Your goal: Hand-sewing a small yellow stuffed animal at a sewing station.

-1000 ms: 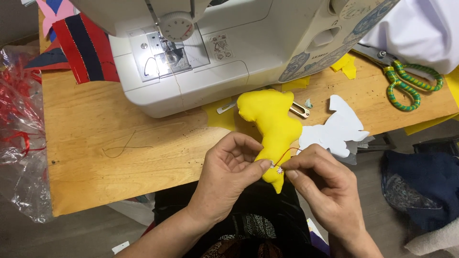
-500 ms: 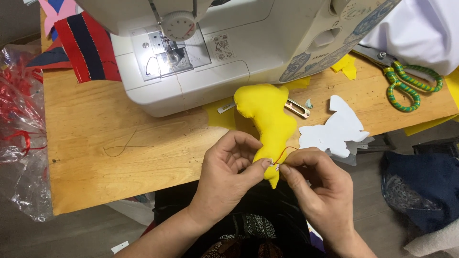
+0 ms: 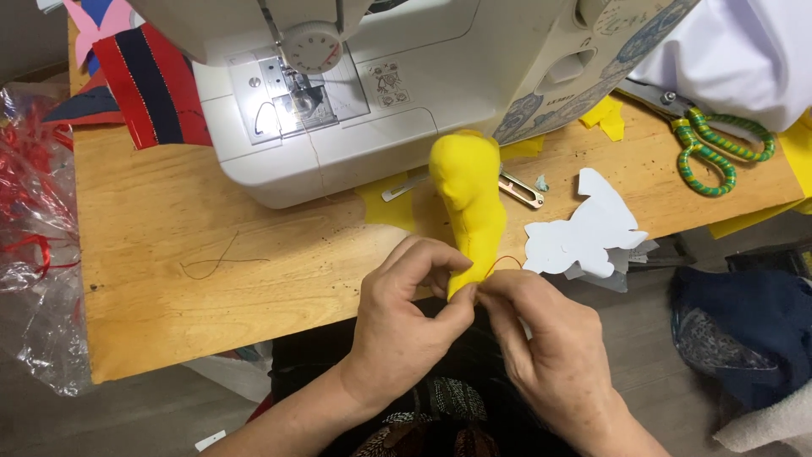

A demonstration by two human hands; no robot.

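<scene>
A stuffed yellow fabric shape [image 3: 469,199] stands nearly upright over the front edge of the wooden table [image 3: 169,279]. My left hand [image 3: 410,317] pinches its lower end between thumb and fingers. My right hand [image 3: 541,351] meets it at the same spot, fingertips closed on the bottom tip, where a thin red thread [image 3: 499,261] loops out. A needle is too small to make out.
A white sewing machine [image 3: 372,85] fills the back of the table. A white paper pattern [image 3: 588,228] and metal snips [image 3: 520,188] lie right of the yellow shape. Green-handled scissors [image 3: 715,148] sit far right. Red and navy fabric [image 3: 144,85] and a clear plastic bag [image 3: 34,228] lie left.
The yellow shape has turned from lying spread out to standing narrow and upright. Both hands stay pinched at its lower end and have shifted slightly.
</scene>
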